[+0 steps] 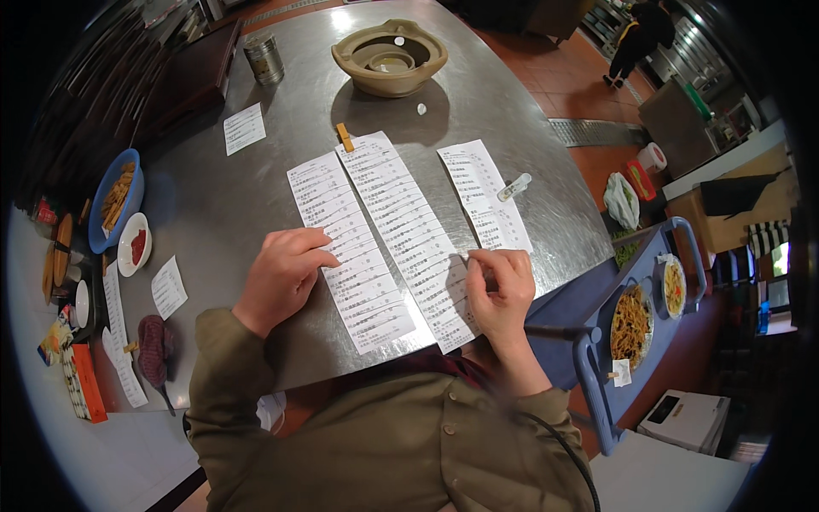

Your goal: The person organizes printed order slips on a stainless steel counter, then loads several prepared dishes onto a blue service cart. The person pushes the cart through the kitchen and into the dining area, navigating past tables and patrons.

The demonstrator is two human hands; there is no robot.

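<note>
Three printed paper slips lie before me on a stainless steel table (198,211). My left hand (281,278) rests at the edge of the left slip (349,256), thumb and index finger apart on the paper. Pen strokes run across many lines of that slip and of the long middle slip (400,230). A wooden clothespin (344,137) sits at the middle slip's top. My right hand (502,281) has thumb and index tips close together at the bottom of the shorter right slip (477,185); whether they pinch it is unclear. A pale plastic clip (514,187) lies on that slip's right edge.
Farther back stand a clay stove (390,57) and a metal can (263,59). A blue basin (118,198), a white bowl with red sauce (134,244) and a dark knitted cover (155,349) lie left. At right, a blue cart (601,358) carries noodles (630,326). A person (640,41) stands beyond.
</note>
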